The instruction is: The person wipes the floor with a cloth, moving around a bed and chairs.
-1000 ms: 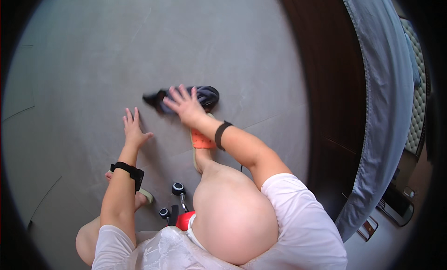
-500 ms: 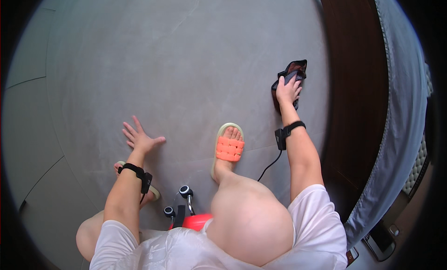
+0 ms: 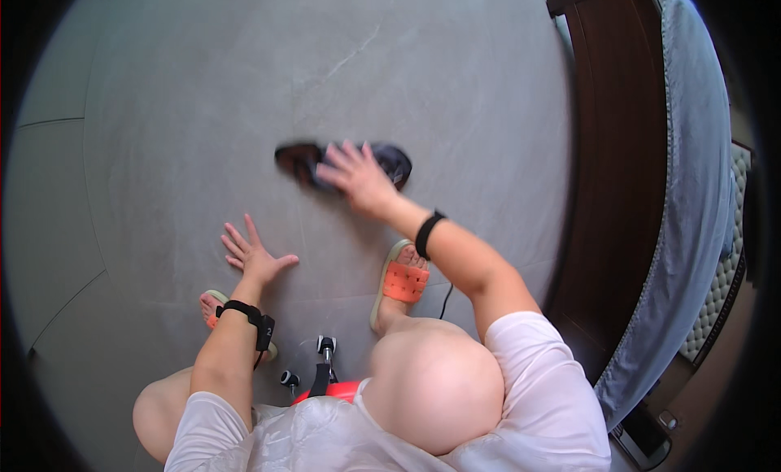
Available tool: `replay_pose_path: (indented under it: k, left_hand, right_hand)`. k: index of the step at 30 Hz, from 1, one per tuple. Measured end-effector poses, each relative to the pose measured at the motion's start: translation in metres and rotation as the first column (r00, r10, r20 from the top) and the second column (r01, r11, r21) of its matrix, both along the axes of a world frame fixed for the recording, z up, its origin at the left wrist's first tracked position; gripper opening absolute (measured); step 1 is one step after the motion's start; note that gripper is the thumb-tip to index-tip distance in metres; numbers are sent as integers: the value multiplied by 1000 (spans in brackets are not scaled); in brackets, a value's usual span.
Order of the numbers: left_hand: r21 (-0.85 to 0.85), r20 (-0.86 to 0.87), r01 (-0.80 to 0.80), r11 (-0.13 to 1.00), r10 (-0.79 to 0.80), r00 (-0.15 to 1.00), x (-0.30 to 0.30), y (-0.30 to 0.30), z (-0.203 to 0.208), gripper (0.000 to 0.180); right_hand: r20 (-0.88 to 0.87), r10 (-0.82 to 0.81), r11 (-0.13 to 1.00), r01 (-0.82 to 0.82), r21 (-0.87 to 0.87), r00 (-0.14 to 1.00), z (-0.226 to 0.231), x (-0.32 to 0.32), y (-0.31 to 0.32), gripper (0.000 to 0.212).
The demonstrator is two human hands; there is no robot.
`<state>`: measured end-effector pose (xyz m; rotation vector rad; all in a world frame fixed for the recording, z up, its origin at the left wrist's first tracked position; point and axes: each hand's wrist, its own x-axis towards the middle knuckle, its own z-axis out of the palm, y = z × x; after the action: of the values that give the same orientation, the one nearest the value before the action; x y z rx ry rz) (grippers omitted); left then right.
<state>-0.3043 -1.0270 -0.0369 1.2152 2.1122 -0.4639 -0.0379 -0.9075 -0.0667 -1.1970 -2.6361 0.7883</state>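
My right hand is pressed down on a dark, bunched cloth on the grey floor, in front of my feet. Its fingers look spread and flat, though motion blurs them. Black and brownish parts of the cloth stick out on both sides of the hand; the part under the palm is hidden. Off to the left, my left hand has its fingers fanned wide, palm toward the floor, with nothing in it. Whether it touches the floor I cannot tell. Each wrist carries a black strap.
An orange slipper is on my right foot, below the right hand. Between my legs are the casters of a low red seat. A dark wooden bed frame with a grey-blue cover runs along the right.
My right hand has swept the cloth leftward across the floor, from beside the bed frame to in front of my feet. The left hand has barely shifted, its fingers still spread.
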Motion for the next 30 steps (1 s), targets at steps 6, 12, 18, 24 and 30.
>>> replay_pose_path:
  k: [6, 12, 18, 24, 30]
  left_hand:
    - [-11, 16, 15, 1000, -15, 1000, 4, 2, 3, 147]
    - [27, 28, 6, 1000, -7, 1000, -5, -4, 0, 146]
    - [5, 62, 3, 1000, -3, 998, -3, -2, -1, 145]
    - [-20, 109, 100, 995, -97, 989, -19, -5, 10, 136]
    - [135, 41, -7, 991, 1, 999, -42, -44, 4, 123]
  right_hand:
    - [-240, 148, 942, -210, -261, 959, 4, 3, -100, 59]
    - [-329, -608, 792, 579, -192, 722, 4, 52, -41, 50]
    - [186, -740, 673, 708, 217, 647, -33, 8, 47, 73]
    - [-2, -171, 970, 169, 177, 985, -17, -76, 48, 63]
    - [-116, 458, 889, -457, 39, 881, -34, -78, -58, 53]
